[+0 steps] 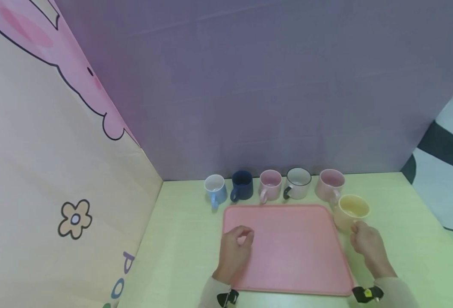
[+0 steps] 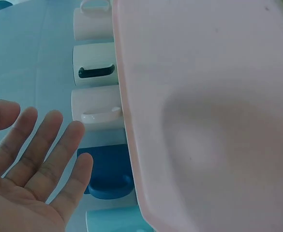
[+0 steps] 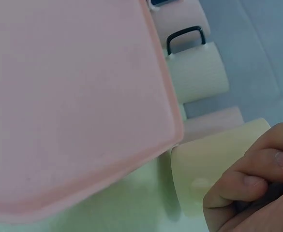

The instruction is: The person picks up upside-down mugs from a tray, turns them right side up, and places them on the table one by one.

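Note:
My right hand (image 1: 369, 246) grips a yellow mug (image 1: 345, 217) by its handle, just beyond the right edge of a pink tray (image 1: 288, 252). In the right wrist view curled fingers (image 3: 233, 186) hide most of that handle, and the yellow mug (image 3: 209, 159) stands close to the tray's corner. Over the tray's left side is my left hand (image 1: 235, 253), holding nothing. Its fingers (image 2: 49, 164) are spread and loosely bent in the left wrist view. A pink mug (image 1: 329, 185) stands just behind the yellow one.
Behind the tray a row runs along the back: a light blue mug (image 1: 216, 190), a dark blue mug (image 1: 242, 186), a smaller pink mug (image 1: 270, 186) and a white mug (image 1: 298, 184) with a black rim. A grey backdrop (image 1: 268, 94) rises behind the pale green table (image 1: 180, 248).

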A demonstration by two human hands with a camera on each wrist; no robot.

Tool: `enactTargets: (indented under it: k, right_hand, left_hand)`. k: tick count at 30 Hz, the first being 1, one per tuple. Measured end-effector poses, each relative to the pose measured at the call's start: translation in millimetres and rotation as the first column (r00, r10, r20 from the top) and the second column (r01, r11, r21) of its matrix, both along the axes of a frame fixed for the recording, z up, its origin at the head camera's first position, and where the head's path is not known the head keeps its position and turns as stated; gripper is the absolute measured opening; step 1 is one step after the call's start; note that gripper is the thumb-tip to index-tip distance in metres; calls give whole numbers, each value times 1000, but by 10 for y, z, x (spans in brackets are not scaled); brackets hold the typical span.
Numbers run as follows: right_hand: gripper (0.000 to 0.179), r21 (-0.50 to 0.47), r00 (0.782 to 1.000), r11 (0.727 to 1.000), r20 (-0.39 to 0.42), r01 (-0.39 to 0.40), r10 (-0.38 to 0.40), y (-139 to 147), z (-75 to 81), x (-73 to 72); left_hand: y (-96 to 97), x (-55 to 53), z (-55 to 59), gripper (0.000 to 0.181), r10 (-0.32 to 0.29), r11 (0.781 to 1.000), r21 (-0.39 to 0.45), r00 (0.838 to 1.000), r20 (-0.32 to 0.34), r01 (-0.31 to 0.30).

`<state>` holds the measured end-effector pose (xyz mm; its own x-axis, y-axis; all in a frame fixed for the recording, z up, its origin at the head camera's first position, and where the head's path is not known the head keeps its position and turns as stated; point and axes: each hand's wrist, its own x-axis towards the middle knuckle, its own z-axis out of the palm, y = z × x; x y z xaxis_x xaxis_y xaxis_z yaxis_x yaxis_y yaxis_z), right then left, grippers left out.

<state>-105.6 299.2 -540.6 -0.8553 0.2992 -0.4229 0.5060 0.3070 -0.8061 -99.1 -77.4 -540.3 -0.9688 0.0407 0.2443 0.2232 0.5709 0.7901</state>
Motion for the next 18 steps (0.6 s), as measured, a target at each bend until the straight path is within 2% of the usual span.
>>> enactTargets:
  k: [9,18]
  right_hand:
    - [53,-25,998,999,44,-48,49,97,-135,-63]
    - [59,13,991,991,-14,-132,132,102,-149,-11]
  left_hand:
    - [-63,2,-6,8,1,1000,-1,1000,-6,-1]
    - [-84,32,8,8,9,1000,-5,999,33,-8]
